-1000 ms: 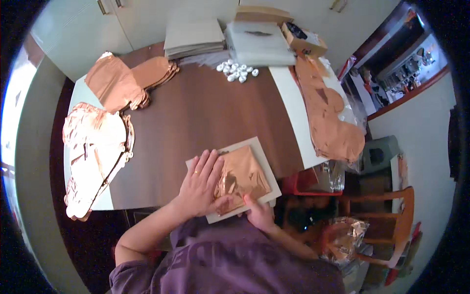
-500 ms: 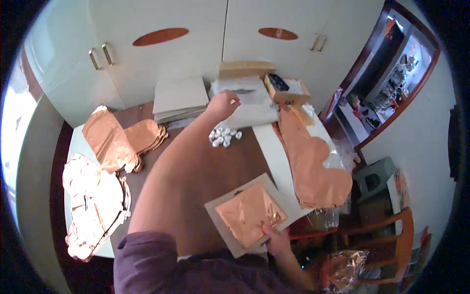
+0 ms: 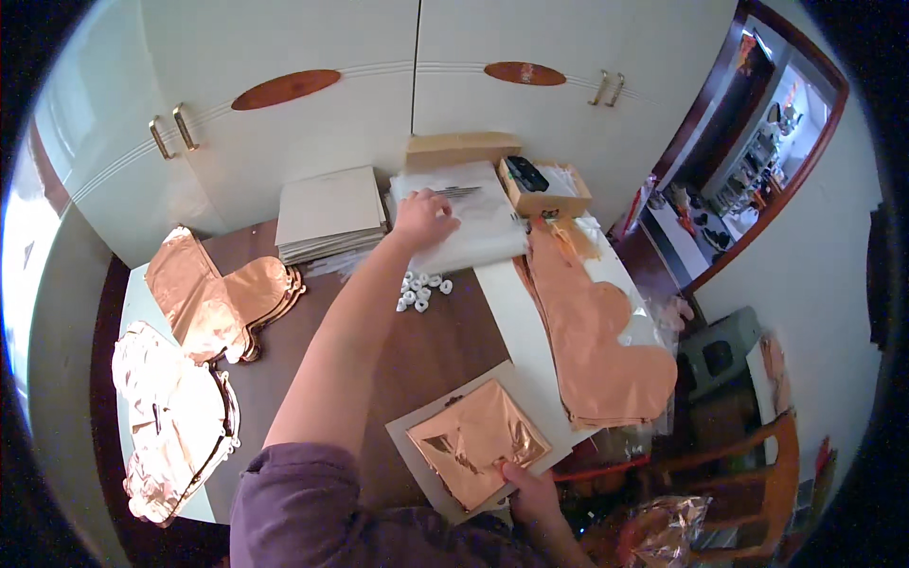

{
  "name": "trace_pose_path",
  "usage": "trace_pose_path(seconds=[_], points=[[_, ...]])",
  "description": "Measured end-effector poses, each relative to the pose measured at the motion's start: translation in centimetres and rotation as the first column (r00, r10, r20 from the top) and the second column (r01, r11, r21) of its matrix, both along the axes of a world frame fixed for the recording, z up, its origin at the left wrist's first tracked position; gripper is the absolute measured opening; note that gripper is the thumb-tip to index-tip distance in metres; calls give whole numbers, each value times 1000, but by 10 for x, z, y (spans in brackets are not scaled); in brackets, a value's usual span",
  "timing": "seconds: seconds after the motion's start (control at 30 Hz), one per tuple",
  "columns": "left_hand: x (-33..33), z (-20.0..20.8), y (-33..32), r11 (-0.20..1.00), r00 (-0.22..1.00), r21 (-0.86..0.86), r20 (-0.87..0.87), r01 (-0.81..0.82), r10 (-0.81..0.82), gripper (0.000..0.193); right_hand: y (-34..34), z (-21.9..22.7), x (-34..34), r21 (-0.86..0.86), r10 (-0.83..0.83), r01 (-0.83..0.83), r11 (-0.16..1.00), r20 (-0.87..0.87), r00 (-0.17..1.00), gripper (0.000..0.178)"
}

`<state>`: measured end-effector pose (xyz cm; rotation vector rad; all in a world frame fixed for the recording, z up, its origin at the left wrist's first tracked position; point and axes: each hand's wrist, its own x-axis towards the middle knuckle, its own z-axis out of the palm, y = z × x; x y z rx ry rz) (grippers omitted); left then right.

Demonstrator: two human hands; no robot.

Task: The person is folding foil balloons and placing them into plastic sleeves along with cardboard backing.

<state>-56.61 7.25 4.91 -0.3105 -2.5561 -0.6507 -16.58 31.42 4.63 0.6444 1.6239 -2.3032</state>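
Observation:
My left hand (image 3: 426, 221) rests palm down on a stack of clear plastic bags (image 3: 488, 220) at the back of the table. Its fingers are bent and somewhat apart, with no bag visibly lifted. A slim dark shape (image 3: 458, 191) lies by the fingertips; I cannot make out what it is. Close to my body, my right hand (image 3: 532, 492) pinches the lower right edge of a grey card (image 3: 414, 452) together with the folded rose-gold foil balloon (image 3: 483, 435) lying on it. The thumb is on top, while the other fingers are hidden underneath.
Grey cards (image 3: 329, 210) are stacked left of the bags, with small white rings (image 3: 421, 293) in front. Flat foil balloons lie at left (image 3: 204, 303), (image 3: 170, 426) and right (image 3: 597, 341). A cardboard box (image 3: 547, 194) holds a black object. A wooden chair (image 3: 781, 473) stands lower right.
My left hand has come down onto the plastic bags and turned flatter. The right hand still grips the card and folded balloon. The whole view has shifted slightly.

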Motion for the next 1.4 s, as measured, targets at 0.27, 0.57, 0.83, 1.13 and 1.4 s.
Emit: trace_pose_path(seconds=[0.27, 0.57, 0.83, 1.13, 1.4], points=[[-4, -5, 0, 999, 999, -32, 42, -18, 19, 18, 16, 3, 13, 44, -4, 0, 999, 88, 996, 49], [9, 41, -5, 994, 995, 49, 23, -93, 92, 18, 24, -6, 21, -109, -145, 128, 986, -164, 976, 28], [209, 110, -22, 958, 954, -272, -255, 87, -159, 12, 19, 55, 1, 56, 62, -45, 997, -342, 938, 37], [357, 32, -57, 979, 980, -198, -175, 55, -91, 9, 9, 22, 40, 27, 616, -616, 788, -79, 784, 42], [403, -8, -63, 998, 995, 43, 95, 34, -38, 11, -5, -4, 54, -65, 561, -559, 826, 4, 828, 56]])
